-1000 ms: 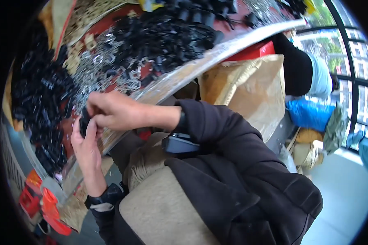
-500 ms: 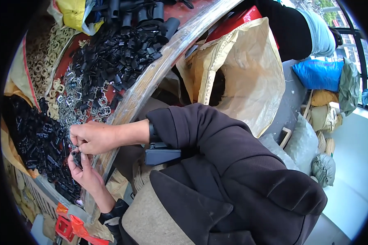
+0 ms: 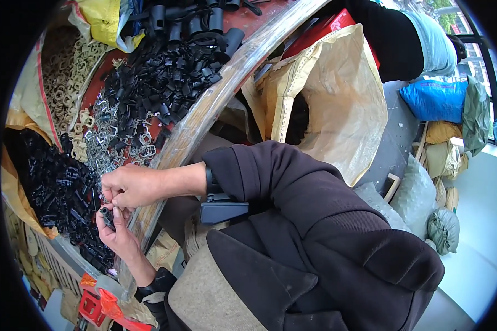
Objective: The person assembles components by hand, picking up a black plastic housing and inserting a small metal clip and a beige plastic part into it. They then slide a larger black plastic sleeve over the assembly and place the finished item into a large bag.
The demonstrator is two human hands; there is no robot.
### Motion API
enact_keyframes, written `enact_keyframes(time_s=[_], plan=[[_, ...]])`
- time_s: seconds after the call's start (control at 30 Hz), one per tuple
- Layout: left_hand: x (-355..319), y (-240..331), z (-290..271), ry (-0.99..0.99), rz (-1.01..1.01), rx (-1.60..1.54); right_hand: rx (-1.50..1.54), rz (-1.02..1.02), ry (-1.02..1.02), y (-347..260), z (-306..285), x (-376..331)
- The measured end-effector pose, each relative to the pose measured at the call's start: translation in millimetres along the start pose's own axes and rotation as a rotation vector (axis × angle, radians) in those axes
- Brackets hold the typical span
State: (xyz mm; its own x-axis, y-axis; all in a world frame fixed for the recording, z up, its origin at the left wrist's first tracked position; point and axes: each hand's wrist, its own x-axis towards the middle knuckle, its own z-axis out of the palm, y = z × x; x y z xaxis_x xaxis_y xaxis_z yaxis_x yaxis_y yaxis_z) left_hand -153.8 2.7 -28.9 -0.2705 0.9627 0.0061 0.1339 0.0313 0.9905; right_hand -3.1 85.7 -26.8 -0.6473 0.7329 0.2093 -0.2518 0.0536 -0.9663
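Observation:
My left hand (image 3: 119,237) holds a small black tubular part (image 3: 107,217) between thumb and fingers, over the table's near edge. Right above it, my right hand (image 3: 131,185) is closed in a pinch, its fingertips close against the upper end of that part. Whatever the right fingers pinch is too small and hidden to make out. Just beyond the hands lies a pile of shiny metal clips (image 3: 100,144), and to their left a mass of small black plastic parts (image 3: 58,187) sits in an open sack.
Black plastic pieces (image 3: 154,88) heap on the red table with larger black tubes (image 3: 233,41). Beige rings (image 3: 63,88) fill a sack at far left. A large open tan sack (image 3: 348,110) stands right of the wooden edge. Another person (image 3: 395,41) bends at the upper right.
The view has shifted slightly, so the scene sits a little further right. Both hands stay together at the black part, which is turned a little and shows more of its end.

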Motion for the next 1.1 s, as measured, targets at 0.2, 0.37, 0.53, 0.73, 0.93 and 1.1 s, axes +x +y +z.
enact_keyframes(time_s=[0.2,0.37,0.53,0.73,0.93,1.1], plan=[[0,1,6,0.028,0.023,0.051,0.082,0.05,0.068,7,6,1],[2,-1,-2,-0.005,-0.079,-0.153,0.167,0.144,0.03,2,11,3],[6,2,0,-0.004,-0.198,-0.414,-0.152,-0.165,0.043,6,14,6],[-1,1,1,-0.002,-0.378,-0.655,-0.496,-0.468,0.084,10,19,1],[-5,8,10,-0.064,-0.539,-0.814,-0.548,-0.231,-0.009,-3,9,-12],[0,21,13,-0.191,-0.625,-0.993,-0.48,-0.145,-0.063,-8,3,-9]])
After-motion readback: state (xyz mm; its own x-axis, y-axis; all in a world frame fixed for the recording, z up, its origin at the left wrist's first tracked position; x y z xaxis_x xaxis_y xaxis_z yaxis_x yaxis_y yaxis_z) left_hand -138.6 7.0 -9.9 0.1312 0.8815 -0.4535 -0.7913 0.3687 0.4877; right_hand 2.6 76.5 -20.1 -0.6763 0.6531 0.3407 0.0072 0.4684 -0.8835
